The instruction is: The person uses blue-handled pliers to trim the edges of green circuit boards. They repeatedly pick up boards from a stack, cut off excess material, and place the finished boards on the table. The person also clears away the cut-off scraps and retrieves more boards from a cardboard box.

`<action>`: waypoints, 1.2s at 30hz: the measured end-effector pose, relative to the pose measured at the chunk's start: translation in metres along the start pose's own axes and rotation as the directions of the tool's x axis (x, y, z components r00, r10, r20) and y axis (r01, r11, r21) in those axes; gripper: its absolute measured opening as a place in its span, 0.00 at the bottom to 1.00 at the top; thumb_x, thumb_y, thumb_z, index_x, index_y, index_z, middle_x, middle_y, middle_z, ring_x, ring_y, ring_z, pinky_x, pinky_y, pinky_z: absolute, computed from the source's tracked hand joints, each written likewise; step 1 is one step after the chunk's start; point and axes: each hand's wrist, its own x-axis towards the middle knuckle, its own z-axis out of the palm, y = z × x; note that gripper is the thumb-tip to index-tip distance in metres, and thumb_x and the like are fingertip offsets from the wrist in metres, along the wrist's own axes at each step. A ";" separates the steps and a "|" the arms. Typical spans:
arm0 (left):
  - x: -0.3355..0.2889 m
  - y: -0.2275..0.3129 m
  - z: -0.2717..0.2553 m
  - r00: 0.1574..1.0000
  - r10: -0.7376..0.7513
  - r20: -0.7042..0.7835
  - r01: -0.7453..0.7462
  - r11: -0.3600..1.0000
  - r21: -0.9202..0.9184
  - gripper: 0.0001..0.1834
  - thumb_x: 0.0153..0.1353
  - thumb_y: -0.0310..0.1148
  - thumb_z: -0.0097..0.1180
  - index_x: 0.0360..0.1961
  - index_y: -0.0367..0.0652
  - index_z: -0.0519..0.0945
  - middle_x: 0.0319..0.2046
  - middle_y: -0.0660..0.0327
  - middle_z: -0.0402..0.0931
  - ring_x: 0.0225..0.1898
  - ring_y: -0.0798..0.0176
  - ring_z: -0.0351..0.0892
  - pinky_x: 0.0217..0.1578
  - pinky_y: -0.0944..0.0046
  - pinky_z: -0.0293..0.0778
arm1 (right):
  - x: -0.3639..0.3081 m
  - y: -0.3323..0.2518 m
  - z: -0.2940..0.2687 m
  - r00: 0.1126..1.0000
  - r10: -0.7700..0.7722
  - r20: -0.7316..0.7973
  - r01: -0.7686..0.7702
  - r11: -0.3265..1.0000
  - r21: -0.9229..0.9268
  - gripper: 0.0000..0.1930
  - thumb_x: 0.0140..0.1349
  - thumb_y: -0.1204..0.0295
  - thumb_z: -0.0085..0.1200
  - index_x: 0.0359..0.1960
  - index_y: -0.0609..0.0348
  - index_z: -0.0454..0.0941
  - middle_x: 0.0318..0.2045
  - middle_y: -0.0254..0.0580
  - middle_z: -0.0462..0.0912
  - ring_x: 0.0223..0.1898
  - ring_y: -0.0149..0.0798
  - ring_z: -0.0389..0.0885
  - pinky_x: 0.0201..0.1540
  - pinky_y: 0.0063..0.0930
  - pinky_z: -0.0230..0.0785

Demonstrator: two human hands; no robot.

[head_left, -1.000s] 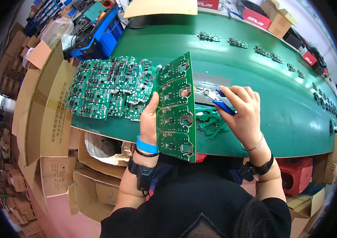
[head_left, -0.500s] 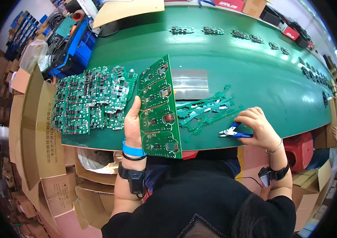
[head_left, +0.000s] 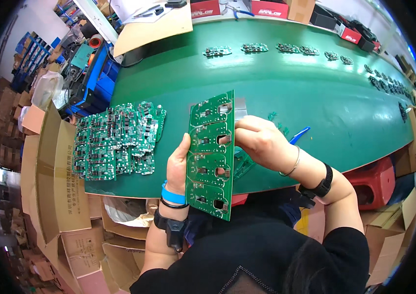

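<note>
A green printed circuit board panel (head_left: 210, 157) of several joined boards stands tilted upright in my left hand (head_left: 177, 169). The left thumb lies along its left edge, and fingers show through the panel's cutouts. My right hand (head_left: 266, 144) is closed at the panel's right edge, with its fingertips close against it. From behind that hand sticks out the blue handle of side cutters (head_left: 300, 135); their jaws are hidden. Green board offcuts (head_left: 243, 164) lie on the table, partly covered by the panel and right hand.
Stacked circuit boards (head_left: 115, 142) are at the left of the green table (head_left: 178, 78). Separated boards (head_left: 254, 47) line its far side and right edge. A cardboard box (head_left: 63, 176) stands at the left, a red stool (head_left: 377, 183) at the right. More pliers (head_left: 237, 12) lie far back.
My right hand has moved left, from above the offcuts to the panel's right edge, cutters along with it. The panel has turned to face me more. The whole view has shifted slightly.
</note>
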 end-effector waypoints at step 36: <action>0.107 0.085 0.043 0.967 0.011 0.256 -0.069 -0.952 0.300 0.19 0.49 0.33 0.65 0.45 0.46 0.79 0.33 0.54 0.81 0.38 0.49 0.81 0.37 0.53 0.76 | 0.031 0.016 -0.008 0.947 -0.166 -0.274 -0.029 0.808 -0.588 0.09 0.54 0.71 0.59 0.32 0.56 0.72 0.28 0.42 0.74 0.37 0.45 0.76 0.43 0.39 0.67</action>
